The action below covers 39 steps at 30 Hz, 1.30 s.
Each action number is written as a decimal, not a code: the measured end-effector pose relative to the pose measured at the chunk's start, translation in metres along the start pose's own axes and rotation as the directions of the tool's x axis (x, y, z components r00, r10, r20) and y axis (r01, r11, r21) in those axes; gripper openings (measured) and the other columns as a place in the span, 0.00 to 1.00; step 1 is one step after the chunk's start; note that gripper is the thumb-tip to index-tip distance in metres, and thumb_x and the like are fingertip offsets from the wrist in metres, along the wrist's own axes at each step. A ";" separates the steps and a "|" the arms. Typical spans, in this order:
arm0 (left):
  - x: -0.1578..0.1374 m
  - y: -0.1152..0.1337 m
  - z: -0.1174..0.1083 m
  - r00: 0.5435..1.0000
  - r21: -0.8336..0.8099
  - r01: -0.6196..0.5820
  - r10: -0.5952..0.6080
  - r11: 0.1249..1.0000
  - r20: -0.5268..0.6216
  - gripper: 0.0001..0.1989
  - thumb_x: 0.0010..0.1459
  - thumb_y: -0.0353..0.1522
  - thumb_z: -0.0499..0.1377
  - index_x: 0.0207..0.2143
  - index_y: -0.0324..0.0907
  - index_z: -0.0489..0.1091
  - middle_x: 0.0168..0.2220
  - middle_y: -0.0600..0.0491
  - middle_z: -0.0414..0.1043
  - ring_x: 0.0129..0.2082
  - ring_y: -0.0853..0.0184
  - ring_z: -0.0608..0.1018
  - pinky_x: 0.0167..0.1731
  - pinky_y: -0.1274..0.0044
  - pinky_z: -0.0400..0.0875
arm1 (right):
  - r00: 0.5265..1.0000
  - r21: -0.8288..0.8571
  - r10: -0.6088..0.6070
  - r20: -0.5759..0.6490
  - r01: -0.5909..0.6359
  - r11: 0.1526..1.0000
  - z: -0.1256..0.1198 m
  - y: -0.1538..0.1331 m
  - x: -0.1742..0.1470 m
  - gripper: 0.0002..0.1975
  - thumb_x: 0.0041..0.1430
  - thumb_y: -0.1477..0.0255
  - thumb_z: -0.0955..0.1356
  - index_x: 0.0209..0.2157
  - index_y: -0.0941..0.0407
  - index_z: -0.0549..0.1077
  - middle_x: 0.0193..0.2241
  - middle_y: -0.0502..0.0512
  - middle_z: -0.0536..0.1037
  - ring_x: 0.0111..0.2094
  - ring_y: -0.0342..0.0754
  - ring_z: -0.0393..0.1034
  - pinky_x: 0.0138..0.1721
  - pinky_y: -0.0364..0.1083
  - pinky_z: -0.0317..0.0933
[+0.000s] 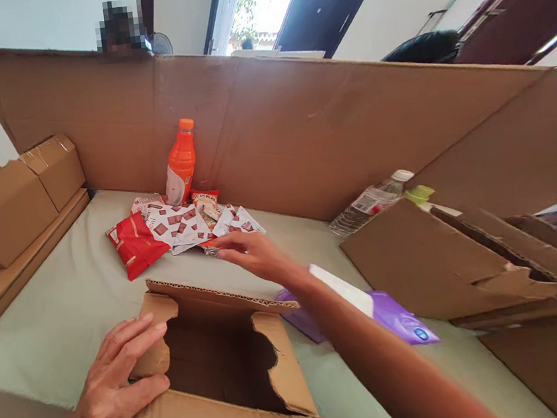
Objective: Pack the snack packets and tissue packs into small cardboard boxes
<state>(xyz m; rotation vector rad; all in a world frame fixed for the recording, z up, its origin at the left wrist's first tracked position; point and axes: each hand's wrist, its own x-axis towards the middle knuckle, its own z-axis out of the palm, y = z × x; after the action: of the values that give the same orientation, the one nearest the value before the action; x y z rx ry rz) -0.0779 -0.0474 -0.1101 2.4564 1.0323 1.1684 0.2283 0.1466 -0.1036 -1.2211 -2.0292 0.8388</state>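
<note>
An open cardboard box (225, 409) stands at the near edge, its flaps folded outward and its inside dark. My left hand (122, 381) holds the box by its left flap, fingers over the flap and thumb on the front edge. Beyond the box, my right hand (248, 253) reaches to a small silver-and-orange packet (209, 249), fingertips closed at its edge. That packet is partly hidden under white packets with reddish-brown squares (179, 223). Close by lie a red snack bag (139, 245) and a red-and-white packet (206, 204). An orange drink bottle (181, 163) stands upright behind them.
A purple tissue pack (396, 316) lies under my right forearm. At the right are cardboard boxes (415, 260) and a clear plastic bottle (373, 205). Closed cartons (6, 206) sit at the left. A tall cardboard wall (299, 126) runs behind; a person's head shows above it.
</note>
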 end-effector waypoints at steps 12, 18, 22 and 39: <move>-0.034 -0.009 0.005 0.985 0.207 0.157 -0.139 0.966 -0.098 0.22 0.68 0.31 0.54 0.61 0.63 0.67 0.66 0.55 0.65 0.65 0.56 0.68 0.61 0.61 0.70 | 0.970 0.352 0.207 0.128 -0.240 0.905 0.148 0.006 0.104 0.12 0.61 0.66 0.68 0.26 0.55 0.68 0.21 0.50 0.74 0.22 0.44 0.70 0.21 0.42 0.65; -0.027 -0.001 0.003 0.977 0.247 0.185 -0.152 0.951 -0.147 0.25 0.67 0.53 0.47 0.61 0.62 0.68 0.70 0.50 0.58 0.66 0.46 0.66 0.64 0.52 0.62 | 0.991 0.254 0.136 -0.008 -0.129 0.958 0.086 0.005 0.047 0.09 0.52 0.67 0.69 0.22 0.54 0.67 0.21 0.47 0.69 0.27 0.44 0.63 0.30 0.43 0.62; -0.031 0.005 0.006 0.957 0.248 0.251 -0.202 0.936 -0.209 0.27 0.67 0.55 0.44 0.63 0.65 0.65 0.72 0.53 0.53 0.69 0.49 0.63 0.66 0.56 0.59 | 0.988 0.197 0.151 -0.015 -0.145 0.970 0.027 0.020 -0.018 0.12 0.53 0.61 0.67 0.23 0.54 0.69 0.21 0.48 0.70 0.26 0.45 0.63 0.28 0.44 0.58; -0.021 0.009 -0.008 0.988 0.295 0.057 -0.012 0.954 -0.152 0.37 0.58 0.20 0.54 0.70 0.41 0.55 0.72 0.47 0.55 0.68 0.60 0.65 0.66 0.72 0.62 | 0.839 -0.505 0.497 0.222 -0.337 0.794 0.003 0.041 -0.010 0.32 0.59 0.47 0.68 0.52 0.59 0.79 0.49 0.68 0.81 0.51 0.67 0.74 0.51 0.56 0.64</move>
<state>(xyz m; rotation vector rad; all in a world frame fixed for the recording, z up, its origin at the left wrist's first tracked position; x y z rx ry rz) -0.0885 -0.0688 -0.1125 2.5913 1.3809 1.2839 0.2502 0.1520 -0.1388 -1.9703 -2.3544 0.8588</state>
